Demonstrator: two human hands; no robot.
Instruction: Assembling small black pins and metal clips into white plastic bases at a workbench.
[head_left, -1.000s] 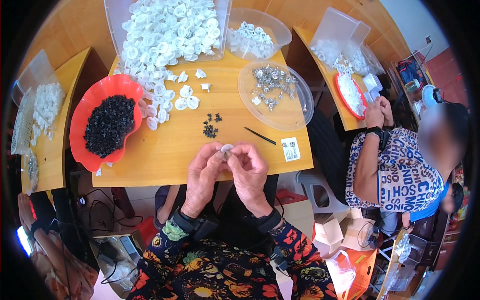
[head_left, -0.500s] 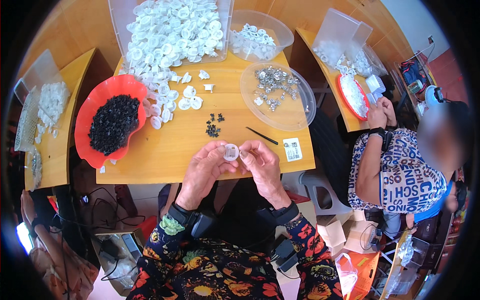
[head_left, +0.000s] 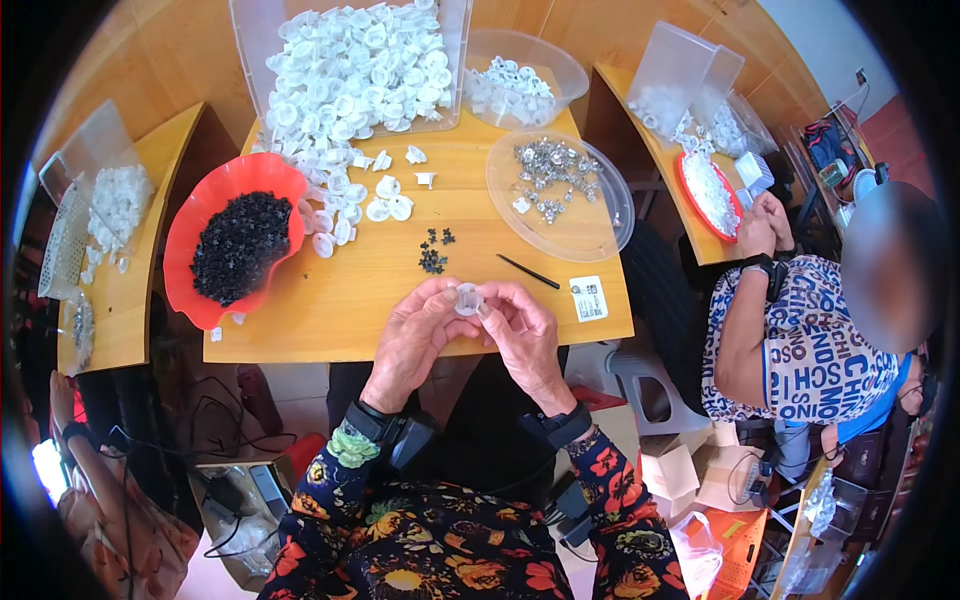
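Note:
Just over the table's near edge, my left hand (head_left: 412,335) pinches a small round white plastic part (head_left: 468,299) between thumb and fingers. The thumb and fingers of my right hand (head_left: 524,338) close in on the part's right side. Whether a smaller piece sits in the right fingertips is too small to tell. Beyond my hands lies a little cluster of black plastic pieces (head_left: 433,254). A thin black stick-shaped tool (head_left: 528,271) rests to its right. Loose white plastic parts (head_left: 388,201) lie farther back, of a similar round shape.
A red bowl (head_left: 183,235) of black pieces stands left. At the back are a clear bin (head_left: 246,65) heaped with white parts and a clear round tub (head_left: 572,75). A clear lid (head_left: 505,205) holds metal pieces. A co-worker (head_left: 800,330) sits at the right table.
My right thumb and fingers have come onto the white part, which now looks tilted differently. The whole view has shifted slightly, moving the table a little right.

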